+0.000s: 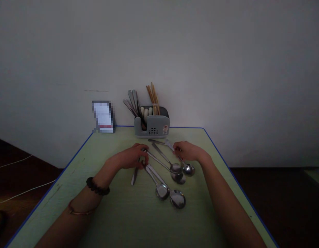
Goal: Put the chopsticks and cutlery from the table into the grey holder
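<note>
My left hand point(135, 156) is bent over the handle ends of several metal spoons, its fingers curled. One spoon point(159, 159) runs from those fingertips toward the right. Below the thumb, two spoons point(162, 191) lie side by side with bowls toward me. A flat metal handle point(134, 175) juts out beneath the palm; its other end is hidden. My right hand point(185, 150) is closed on the handle of another spoon point(188, 169), whose bowl lies below the fingers. Between the hands a spoon point(161, 152) rests with its bowl close to the others.
A grey cutlery holder point(159, 124) stands against the wall, with metal handles point(133, 100), white spoon handles point(146, 113) and wooden chopsticks point(153, 94) upright in it. At the back left corner a blurred screen point(104, 117) leans. The green table point(118, 220) has a blue edge.
</note>
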{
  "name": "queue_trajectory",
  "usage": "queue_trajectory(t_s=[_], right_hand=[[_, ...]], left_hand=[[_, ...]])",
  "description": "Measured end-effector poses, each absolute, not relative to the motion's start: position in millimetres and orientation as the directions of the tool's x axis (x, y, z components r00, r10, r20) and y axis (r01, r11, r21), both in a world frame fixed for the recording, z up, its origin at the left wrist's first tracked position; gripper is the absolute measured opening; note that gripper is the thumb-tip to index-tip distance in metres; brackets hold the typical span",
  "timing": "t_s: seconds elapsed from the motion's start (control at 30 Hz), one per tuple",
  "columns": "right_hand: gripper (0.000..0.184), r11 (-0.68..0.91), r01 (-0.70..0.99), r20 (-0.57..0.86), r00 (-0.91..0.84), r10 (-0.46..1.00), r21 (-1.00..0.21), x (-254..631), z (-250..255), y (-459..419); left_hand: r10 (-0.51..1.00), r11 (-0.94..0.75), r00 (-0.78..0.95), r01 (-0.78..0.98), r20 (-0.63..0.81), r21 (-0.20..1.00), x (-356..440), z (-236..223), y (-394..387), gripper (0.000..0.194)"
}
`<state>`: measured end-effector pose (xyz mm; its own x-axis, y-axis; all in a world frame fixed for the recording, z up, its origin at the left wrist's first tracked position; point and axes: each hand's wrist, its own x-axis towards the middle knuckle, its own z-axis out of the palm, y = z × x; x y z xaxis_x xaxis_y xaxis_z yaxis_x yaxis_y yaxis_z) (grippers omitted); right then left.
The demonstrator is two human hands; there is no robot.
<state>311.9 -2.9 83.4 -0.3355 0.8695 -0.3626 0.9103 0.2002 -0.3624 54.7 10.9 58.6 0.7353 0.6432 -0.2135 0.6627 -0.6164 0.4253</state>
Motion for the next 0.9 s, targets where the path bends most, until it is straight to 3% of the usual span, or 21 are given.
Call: queue_trajectory(t_s=[0.2,0.37,0.5,0.7,0.83,0.9], right_hand=[[0.012,0.256,0.874,-0.335,-0.407,0.85,-0.414,309.1,80.8,-3.3],[0.017,0.301,0.84,-0.292,-0.458,0.84,-0.451,305.9,81.8,-4.0],[0.019,0.302,0.792,-0.241,-0.483,0.842,-0.531,302.6,83.7,-5.6],[0.021,0.317,0.565,-0.012,-0.501,0.865,-0.762,286.8,95.8,-10.5],[0.02,0.319,0.266,0.185,-0.429,0.884,-0.91,273.7,109.0,-17.3],[0.016,0.277,0.146,0.207,-0.372,0.905,-0.95,269.2,112.9,-20.7]], left_hand=[[0.608,-0.594,0.743,0.659,-0.278,0.462,52.3,59.7,11.1,0.019],[0.688,-0.523,0.625,0.779,-0.369,0.345,30.6,64.0,20.5,0.02],[0.71,-0.536,0.612,0.79,-0.347,0.297,20.3,63.3,25.8,0.018],[0.706,-0.599,0.708,0.62,-0.032,0.507,38.5,79.5,14.3,0.027],[0.7,-0.562,0.714,0.56,-0.01,0.609,46.9,91.9,5.6,0.035],[0.696,-0.537,0.717,0.545,-0.026,0.644,47.2,94.0,3.4,0.038]])
